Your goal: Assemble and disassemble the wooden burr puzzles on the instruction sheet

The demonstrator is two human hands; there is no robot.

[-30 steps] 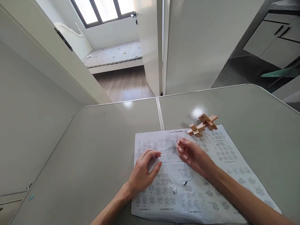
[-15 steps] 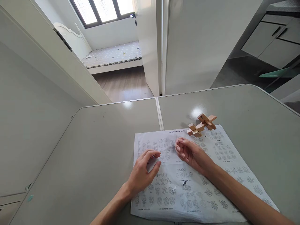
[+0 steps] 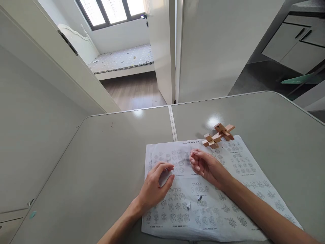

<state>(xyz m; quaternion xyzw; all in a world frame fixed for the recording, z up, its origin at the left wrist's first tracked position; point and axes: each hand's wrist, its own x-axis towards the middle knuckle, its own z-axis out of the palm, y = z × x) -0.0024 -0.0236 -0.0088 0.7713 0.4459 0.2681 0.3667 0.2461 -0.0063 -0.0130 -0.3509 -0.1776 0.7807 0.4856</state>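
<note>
A printed sheet of diagrams (image 3: 223, 189) lies on the grey table (image 3: 101, 159) in front of me. My left hand (image 3: 154, 186) rests on the sheet's left part, fingers loosely curled and apart, holding nothing. Beside it my right hand (image 3: 205, 166) lies on the sheet's middle, fingers gently curled, palm turned left, also without anything in it. A wooden interlocking puzzle (image 3: 218, 135) stands at the sheet's far edge, a short way beyond my right hand and not touched.
The table is two grey tops joined by a seam (image 3: 172, 125), with rounded far corners. Beyond it are a white wall panel (image 3: 215, 47), an open doorway to a bedroom with a bed (image 3: 122, 59), and dark cabinets (image 3: 291, 44) at right.
Hardly anything has moved; both hands stay resting on the sheet, and the view has shifted very slightly.
</note>
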